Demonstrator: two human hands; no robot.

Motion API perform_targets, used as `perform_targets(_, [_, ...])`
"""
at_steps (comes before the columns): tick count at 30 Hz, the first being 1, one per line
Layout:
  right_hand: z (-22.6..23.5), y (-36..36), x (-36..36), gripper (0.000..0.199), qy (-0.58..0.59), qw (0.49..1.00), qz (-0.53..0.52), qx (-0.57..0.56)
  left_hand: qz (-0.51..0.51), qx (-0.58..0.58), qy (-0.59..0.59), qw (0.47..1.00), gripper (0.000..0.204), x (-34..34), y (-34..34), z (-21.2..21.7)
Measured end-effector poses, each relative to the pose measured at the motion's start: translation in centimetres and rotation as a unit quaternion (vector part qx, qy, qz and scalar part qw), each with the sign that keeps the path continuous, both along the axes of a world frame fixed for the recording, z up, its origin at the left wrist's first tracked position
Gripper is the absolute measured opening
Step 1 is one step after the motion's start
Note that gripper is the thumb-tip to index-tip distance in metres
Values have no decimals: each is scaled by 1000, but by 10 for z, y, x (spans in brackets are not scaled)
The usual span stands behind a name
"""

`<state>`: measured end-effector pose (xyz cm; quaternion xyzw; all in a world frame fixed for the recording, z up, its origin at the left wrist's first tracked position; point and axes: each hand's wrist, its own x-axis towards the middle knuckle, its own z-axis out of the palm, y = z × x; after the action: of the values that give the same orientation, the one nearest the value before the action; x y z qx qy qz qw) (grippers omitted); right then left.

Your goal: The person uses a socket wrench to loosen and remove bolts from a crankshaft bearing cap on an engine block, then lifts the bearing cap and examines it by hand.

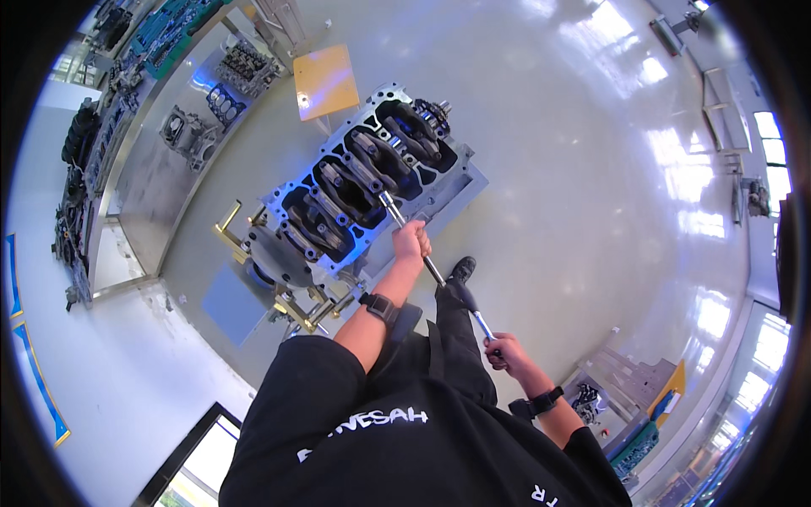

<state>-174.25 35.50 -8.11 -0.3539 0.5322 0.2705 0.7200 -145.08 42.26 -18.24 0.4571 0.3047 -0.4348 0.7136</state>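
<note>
Head view: nearest is the person's black T-shirt point(405, 456) with pale lettering. Ahead of it, the right hand point(505, 353), a dark strap point(538, 404) at its wrist, has its fingers curled closed around the lower end of a long wrench point(433, 272). Passing over the person's leg and by a black shoe point(463, 269), the wrench slants up and to the left. Farther along it, the left hand point(412, 241) grips the silver shaft, fingers wrapped round in a fist; a dark watch point(380, 307) sits on that wrist. Beyond this hand, the tool's socket end point(386, 200) meets the crankshaft area of an engine block point(452, 194); how fully it is seated I cannot tell. The block has its crankshaft point(389, 160) exposed and is joined at its left end to a stand with brass-coloured arms point(232, 232). Just past the block is a yellow stool point(325, 82). Farther left, a metal desk point(139, 165) bears engine parts point(190, 135), with green tool trays point(173, 38) behind. Bright windows point(764, 148) line the far right.
</note>
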Motion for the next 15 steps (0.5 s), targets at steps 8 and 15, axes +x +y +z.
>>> perform_targets(8, [-68,-57,-187,15,172,954,-231,79,-30,8,-33,999,39,-39,-40,17])
perform_targets(15, [-68,-150,-262,12,142,958,-211,136,-383,191,-272,862,28,-108,-50,-20])
